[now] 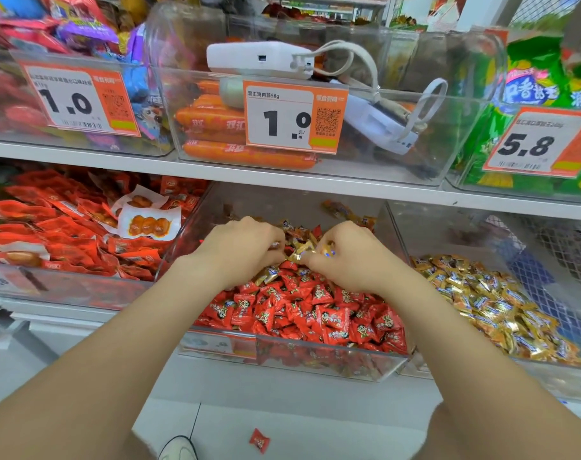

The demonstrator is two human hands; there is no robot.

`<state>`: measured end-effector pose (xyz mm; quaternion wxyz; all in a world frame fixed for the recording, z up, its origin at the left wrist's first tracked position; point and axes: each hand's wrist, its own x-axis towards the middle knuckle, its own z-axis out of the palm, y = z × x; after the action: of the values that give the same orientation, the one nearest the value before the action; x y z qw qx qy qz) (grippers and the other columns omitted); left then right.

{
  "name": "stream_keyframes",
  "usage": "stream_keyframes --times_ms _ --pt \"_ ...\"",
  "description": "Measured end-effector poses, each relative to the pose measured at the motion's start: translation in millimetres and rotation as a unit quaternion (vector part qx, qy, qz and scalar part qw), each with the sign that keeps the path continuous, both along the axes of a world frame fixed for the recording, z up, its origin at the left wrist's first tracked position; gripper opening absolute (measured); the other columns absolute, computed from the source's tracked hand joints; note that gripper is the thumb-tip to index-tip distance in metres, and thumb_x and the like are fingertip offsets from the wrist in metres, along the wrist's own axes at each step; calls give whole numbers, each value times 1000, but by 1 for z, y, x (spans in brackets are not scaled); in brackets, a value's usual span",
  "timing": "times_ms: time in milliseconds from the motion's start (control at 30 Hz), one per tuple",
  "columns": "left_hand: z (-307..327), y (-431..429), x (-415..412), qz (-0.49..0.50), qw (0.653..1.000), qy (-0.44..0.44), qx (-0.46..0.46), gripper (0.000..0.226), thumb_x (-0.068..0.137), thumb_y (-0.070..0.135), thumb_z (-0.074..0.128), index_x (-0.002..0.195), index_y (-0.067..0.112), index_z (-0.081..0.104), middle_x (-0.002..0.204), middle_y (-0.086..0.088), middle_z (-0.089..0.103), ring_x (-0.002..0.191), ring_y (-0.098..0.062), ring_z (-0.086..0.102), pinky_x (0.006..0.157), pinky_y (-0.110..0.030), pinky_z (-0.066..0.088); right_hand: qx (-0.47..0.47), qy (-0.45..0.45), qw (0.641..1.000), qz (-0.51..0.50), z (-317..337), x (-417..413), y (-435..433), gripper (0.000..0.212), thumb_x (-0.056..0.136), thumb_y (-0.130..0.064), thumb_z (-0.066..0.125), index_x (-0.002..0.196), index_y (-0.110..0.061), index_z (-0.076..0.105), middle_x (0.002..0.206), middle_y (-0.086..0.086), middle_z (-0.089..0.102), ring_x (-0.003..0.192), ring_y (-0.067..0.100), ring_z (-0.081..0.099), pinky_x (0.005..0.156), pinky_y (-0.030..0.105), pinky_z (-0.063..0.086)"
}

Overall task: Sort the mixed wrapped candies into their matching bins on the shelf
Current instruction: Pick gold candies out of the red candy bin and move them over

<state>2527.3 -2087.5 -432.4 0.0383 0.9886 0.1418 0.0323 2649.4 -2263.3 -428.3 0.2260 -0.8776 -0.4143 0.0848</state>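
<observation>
A clear middle bin [292, 361] on the lower shelf holds red wrapped candies [315, 313] in front and a mix of gold wrapped candies [299, 250] further back. Both hands are inside this bin, over the mixed patch. My left hand [242, 250] has its fingers curled down into the candies, with a wrapper showing at the fingertips. My right hand [342, 257] grips several gold candies between curled fingers and thumb. The bin to the right [554, 376] holds gold candies [488, 303] only.
One red candy [259, 440] lies on the floor near a shoe [179, 448]. The left lower bin holds red snack packets [67, 234]. On the upper shelf stand bins with sausages [246, 154], white devices [262, 59] and green bags [534, 74], fronted by price tags.
</observation>
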Motion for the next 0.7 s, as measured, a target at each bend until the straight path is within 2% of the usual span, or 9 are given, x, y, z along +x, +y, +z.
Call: stream_keyframes --times_ms 67,133,200,300,400,467,567,633,700 --pt "3 4 -7 -6 997 -51 -61 15 102 53 57 107 43 67 82 10 69 71 -14 66 75 -41 59 17 -19 1000 1 0 5 -4 42 96 -51 69 82 -11 70 62 -1 51 75 22 51 65 34 37" --pt "8 9 -17 -6 992 -79 -102 9 100 52 61 101 45 68 75 13 70 60 -4 62 69 -35 57 41 -42 998 -3 -1 8 -2 35 99 -49 67 96 -15 71 79 -1 59 97 24 52 73 33 33" --pt "11 12 -28 1 989 -60 -132 7 97 54 66 97 47 68 72 12 71 55 -3 62 64 -32 54 52 -57 997 2 -4 8 4 33 100 -46 67 107 -14 72 97 6 68 110 26 54 76 32 35" --pt "9 8 -41 26 992 15 -119 17 94 57 69 107 47 70 80 10 71 67 -8 68 74 -35 58 18 -69 997 20 -11 8 17 31 100 -43 67 115 -17 72 99 10 69 96 26 64 72 32 44" --pt "8 1 -43 47 994 67 -79 42 93 60 69 131 42 66 115 -6 67 91 -26 69 87 -41 57 -59 -79 995 35 -16 11 27 46 96 -55 68 121 -16 70 118 18 67 109 38 64 86 43 56" --pt "6 -5 -38 43 994 84 -48 51 93 62 68 138 40 61 124 -12 63 104 -34 66 89 -41 55 -104 -88 990 50 -15 10 30 57 93 -62 69 129 -17 68 122 19 67 114 40 63 92 47 56" --pt "0 -9 -31 33 995 94 -10 51 95 61 65 139 36 59 123 -11 63 111 -37 64 86 -43 53 -139 -106 983 61 -15 6 33 58 96 -59 67 142 -24 61 129 18 64 119 43 63 95 48 56" --pt "-2 -8 -28 25 996 90 -9 44 97 57 65 134 35 61 117 -10 63 113 -37 63 85 -42 53 -130 -117 983 64 -16 4 35 47 100 -53 64 139 -26 63 128 18 64 116 43 64 91 46 56" --pt "0 -6 -29 16 996 83 -16 32 97 53 65 123 34 65 101 -5 60 105 -35 64 81 -40 53 -99 -114 986 66 -17 6 35 33 103 -48 60 128 -28 69 119 16 68 109 41 66 84 43 55"
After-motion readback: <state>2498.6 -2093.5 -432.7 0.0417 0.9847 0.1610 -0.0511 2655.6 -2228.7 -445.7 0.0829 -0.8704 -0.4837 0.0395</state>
